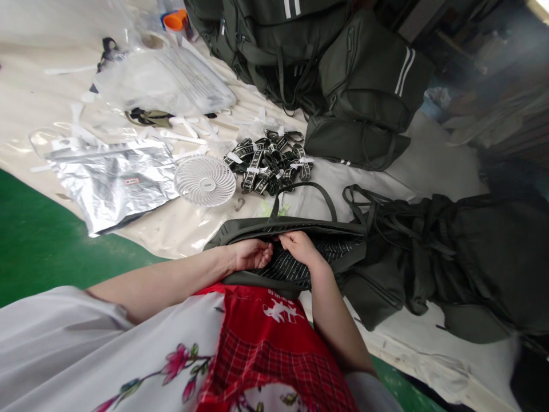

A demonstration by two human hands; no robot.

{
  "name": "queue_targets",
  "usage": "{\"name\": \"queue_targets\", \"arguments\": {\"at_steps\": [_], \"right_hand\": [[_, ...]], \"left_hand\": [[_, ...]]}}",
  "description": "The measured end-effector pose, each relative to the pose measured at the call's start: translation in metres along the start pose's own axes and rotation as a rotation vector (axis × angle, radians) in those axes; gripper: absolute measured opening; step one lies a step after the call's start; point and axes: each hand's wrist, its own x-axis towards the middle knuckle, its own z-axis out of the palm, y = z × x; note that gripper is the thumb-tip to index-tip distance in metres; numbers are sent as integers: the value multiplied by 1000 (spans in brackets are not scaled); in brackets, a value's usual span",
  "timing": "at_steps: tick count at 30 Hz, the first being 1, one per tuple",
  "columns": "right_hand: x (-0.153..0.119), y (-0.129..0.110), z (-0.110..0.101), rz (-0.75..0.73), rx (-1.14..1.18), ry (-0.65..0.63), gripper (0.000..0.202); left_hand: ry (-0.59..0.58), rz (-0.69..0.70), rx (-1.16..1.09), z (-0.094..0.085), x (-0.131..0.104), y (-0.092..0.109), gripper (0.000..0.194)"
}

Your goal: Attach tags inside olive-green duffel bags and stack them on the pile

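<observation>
A dark green bag (240, 230) lies in front of me with its mouth spread wide, showing a black lining (295, 264) printed with white lettering. My left hand (254, 254) is inside the opening, its fingers curled closed; whatever they may hold is hidden. Just to its right, my right hand (298, 247) reaches into the mouth and pinches at the bag's far inner edge. The exact spot under those fingertips is hard to see. A thin carry handle (315, 186) loops up from the far rim.
Beyond the bag lie a white round fan (206, 181), a pile of black lettered straps (268, 163) and a silver foil pouch (122, 180). Clear plastic bags (171, 80) sit farther back. Dark green backpacks (360, 74) stand at the back, and more dark bags (472, 246) crowd the right.
</observation>
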Motion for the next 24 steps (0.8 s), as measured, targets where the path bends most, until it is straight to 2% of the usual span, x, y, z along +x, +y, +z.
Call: {"name": "queue_targets", "arguments": {"at_steps": [9,24], "right_hand": [[2,-4,1,-51,-71,-8,27],[0,6,-1,-41,-29,-75,35]], "left_hand": [[6,-3,52,-2,2,-2,20],[-22,12,83,-5,1,-1,14]]}}
